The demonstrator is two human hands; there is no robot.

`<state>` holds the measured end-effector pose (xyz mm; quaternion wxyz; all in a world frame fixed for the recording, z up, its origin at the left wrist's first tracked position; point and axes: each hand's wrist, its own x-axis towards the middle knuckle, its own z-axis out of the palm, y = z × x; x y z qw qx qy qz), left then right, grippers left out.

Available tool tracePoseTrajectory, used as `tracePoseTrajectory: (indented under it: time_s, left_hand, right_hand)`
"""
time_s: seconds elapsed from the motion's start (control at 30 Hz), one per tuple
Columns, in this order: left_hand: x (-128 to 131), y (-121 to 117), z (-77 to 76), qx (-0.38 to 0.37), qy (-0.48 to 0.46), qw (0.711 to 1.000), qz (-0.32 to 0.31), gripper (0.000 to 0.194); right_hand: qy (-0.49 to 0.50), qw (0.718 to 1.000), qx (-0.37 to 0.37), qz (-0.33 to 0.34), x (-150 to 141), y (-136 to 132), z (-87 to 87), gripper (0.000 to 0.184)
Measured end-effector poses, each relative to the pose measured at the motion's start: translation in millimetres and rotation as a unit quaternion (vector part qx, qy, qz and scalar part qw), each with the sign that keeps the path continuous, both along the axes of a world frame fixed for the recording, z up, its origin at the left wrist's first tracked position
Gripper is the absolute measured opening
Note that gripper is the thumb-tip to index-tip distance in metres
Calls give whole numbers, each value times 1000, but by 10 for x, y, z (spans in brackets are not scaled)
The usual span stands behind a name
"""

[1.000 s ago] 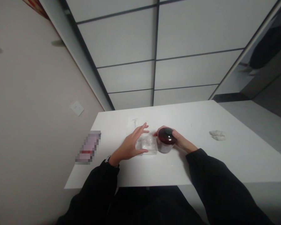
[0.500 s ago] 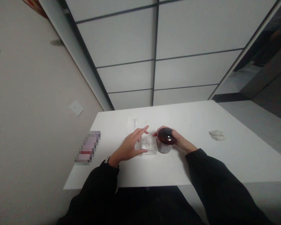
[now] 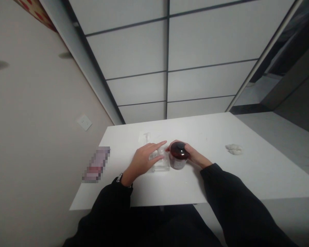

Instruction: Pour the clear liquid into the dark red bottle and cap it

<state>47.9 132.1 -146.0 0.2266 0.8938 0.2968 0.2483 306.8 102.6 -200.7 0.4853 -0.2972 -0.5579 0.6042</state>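
Observation:
My right hand (image 3: 195, 156) is wrapped around a jar (image 3: 178, 164) with a shiny dark red-brown lid. The jar stands upright on the white table (image 3: 167, 192). Just left of it sits a clear, square-sided container (image 3: 161, 167) with a rounded clear top (image 3: 160, 150). My left hand (image 3: 144, 159) reaches over this container, fingers stretched out and thumb apart from them. The rounded top lies between thumb and fingers; whether they touch it I cannot tell.
A flat, see-through item (image 3: 144, 137) lies behind my left hand. Toward the right rests a crumpled whitish wad (image 3: 234, 149). A blurred-out pinkish object (image 3: 96, 164) is at the left edge. White panelled doors (image 3: 141, 85) stand behind the table.
My left thumb has drawn nearer to the fingers, around the clear container's rounded top. My right hand keeps its hold on the jar. The camera view has shifted slightly.

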Motion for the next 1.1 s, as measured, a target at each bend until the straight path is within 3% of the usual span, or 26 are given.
tracePoseTrajectory:
  time_s: [0.13,0.3,0.77,0.97,1.1]
  left_hand:
    - [4,-37,156,-59,-54,995,53,43]
    - [-17,-42,247,-89,-74,991,61,27]
    - [-13,47,418,-79,-52,993,71,33]
    - [49,317,444,-103,-79,987,98,43]
    - [171,699,452,-34,46,985,165,39]
  right_hand:
    - [-4,1000,3,1,1,3,13,76]
    - [-10,1000,6,-4,9,25,-7,76]
    - [-3,1000,9,-7,2,35,-28,79]
    - [-11,1000,13,-4,-9,19,27,79]
    - [-3,1000,15,-5,-1,17,29,76]
